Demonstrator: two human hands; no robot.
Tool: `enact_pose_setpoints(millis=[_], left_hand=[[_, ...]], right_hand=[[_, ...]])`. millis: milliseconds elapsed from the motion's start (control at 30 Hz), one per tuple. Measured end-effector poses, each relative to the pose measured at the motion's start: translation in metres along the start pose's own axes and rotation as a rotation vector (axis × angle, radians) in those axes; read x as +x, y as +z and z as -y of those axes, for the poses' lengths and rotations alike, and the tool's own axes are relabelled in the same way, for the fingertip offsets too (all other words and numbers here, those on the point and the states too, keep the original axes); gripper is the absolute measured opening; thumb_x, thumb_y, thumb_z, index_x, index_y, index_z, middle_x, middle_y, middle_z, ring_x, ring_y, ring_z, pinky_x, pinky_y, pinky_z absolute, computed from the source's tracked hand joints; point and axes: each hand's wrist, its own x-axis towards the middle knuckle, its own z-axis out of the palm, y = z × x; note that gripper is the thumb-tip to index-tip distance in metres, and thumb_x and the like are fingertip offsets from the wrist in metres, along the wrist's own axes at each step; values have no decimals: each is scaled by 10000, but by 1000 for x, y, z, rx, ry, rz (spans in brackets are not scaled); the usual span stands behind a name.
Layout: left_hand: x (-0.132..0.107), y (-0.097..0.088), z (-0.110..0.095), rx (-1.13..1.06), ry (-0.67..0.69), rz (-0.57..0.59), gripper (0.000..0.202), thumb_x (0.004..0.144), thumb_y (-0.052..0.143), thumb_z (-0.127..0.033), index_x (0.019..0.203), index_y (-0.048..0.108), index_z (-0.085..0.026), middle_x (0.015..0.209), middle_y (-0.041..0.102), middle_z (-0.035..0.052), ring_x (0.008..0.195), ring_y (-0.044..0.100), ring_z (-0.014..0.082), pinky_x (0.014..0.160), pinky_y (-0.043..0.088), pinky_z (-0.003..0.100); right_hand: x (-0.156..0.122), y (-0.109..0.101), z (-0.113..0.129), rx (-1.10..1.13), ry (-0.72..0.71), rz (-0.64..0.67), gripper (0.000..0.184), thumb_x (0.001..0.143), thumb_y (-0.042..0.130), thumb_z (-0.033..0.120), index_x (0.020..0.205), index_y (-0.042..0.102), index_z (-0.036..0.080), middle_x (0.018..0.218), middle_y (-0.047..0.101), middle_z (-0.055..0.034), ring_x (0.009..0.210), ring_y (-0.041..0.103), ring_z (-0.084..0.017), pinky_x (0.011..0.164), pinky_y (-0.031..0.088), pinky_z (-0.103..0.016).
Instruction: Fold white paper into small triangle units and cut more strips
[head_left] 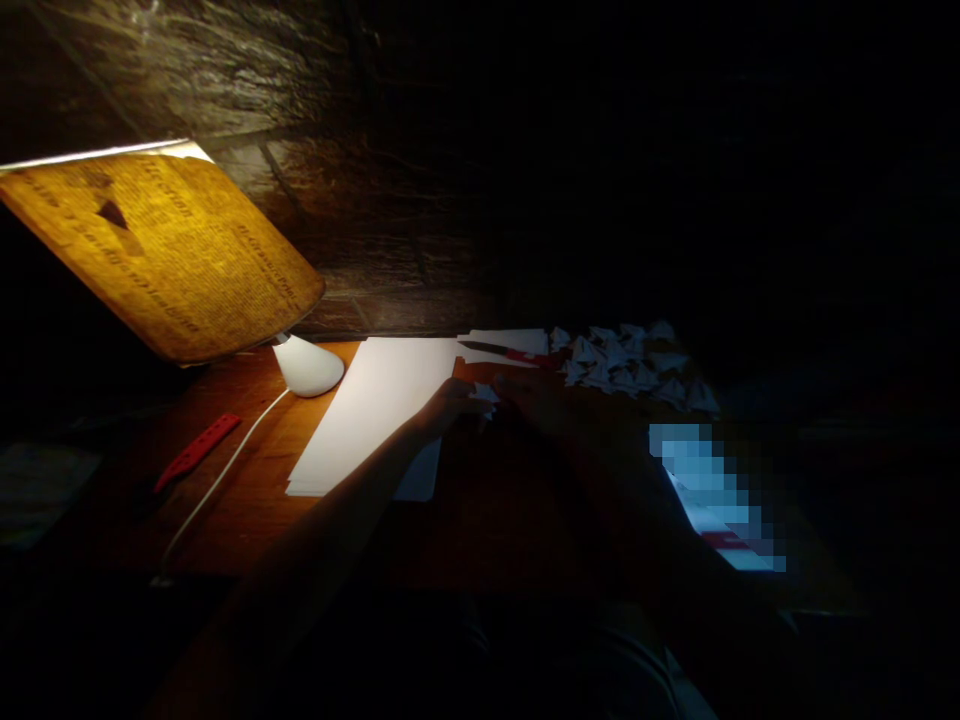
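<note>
Over the middle of the desk, a small white piece of folded paper (485, 398) sits between my two hands. My left hand (444, 402) comes in from the lower left, its fingers closed on the paper's left side. Opposite it, my right hand (529, 402) is in deep shadow, with its fingertips at the paper's right edge. White paper sheets (375, 400) lie beside my left hand. Just behind the hands, a knife (506, 354) with a dark blade and red handle rests on smaller paper pieces (517, 340).
Many small folded paper shapes (619, 360) are heaped at the back right. A lit lamp with a printed shade (172, 250) and white base (311, 367) stands left, its cord (225, 475) trailing forward. A red tool with holes (199, 450) and a glowing, pixelated screen (712, 490) flank the desk.
</note>
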Motion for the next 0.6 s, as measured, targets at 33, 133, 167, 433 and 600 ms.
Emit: enact_pose_setpoints(millis=[33, 133, 167, 433, 600], left_hand=[[0, 0, 0, 5, -12, -1, 361, 632, 856, -434, 521, 680, -139, 497, 642, 42, 444, 538, 113, 477, 384, 243], [0, -1, 1, 9, -22, 14, 382, 625, 862, -446, 513, 661, -140, 484, 627, 37, 434, 533, 110, 469, 379, 243], [-1, -2, 1, 10, -23, 23, 381, 628, 860, -443, 513, 662, -138, 484, 627, 38, 437, 538, 111, 469, 381, 243], [1, -2, 2, -38, -10, 7, 385, 600, 861, -411, 456, 624, -144, 452, 600, 35, 418, 505, 104, 447, 348, 235], [3, -3, 5, -68, 11, -4, 390, 593, 874, -412, 465, 623, -143, 465, 600, 34, 430, 507, 109, 445, 353, 238]], right_hand=[[0, -1, 0, -4, 9, -5, 754, 774, 508, 959, 554, 442, 241, 531, 386, 51, 533, 354, -116, 542, 294, -296], [1, -4, -1, -2, -3, 10, 770, 778, 501, 968, 549, 432, 236, 534, 383, 53, 535, 331, -109, 553, 276, -296], [1, -4, -1, 6, -8, 33, 762, 757, 545, 961, 564, 469, 228, 554, 418, 48, 550, 347, -111, 561, 281, -293], [-1, -6, 6, -23, -22, 118, 671, 693, 738, 850, 617, 597, 199, 625, 510, 34, 626, 416, -127, 599, 318, -278], [1, -6, 5, 12, -79, 117, 655, 706, 771, 815, 608, 570, 200, 627, 502, 42, 630, 417, -122, 606, 339, -273]])
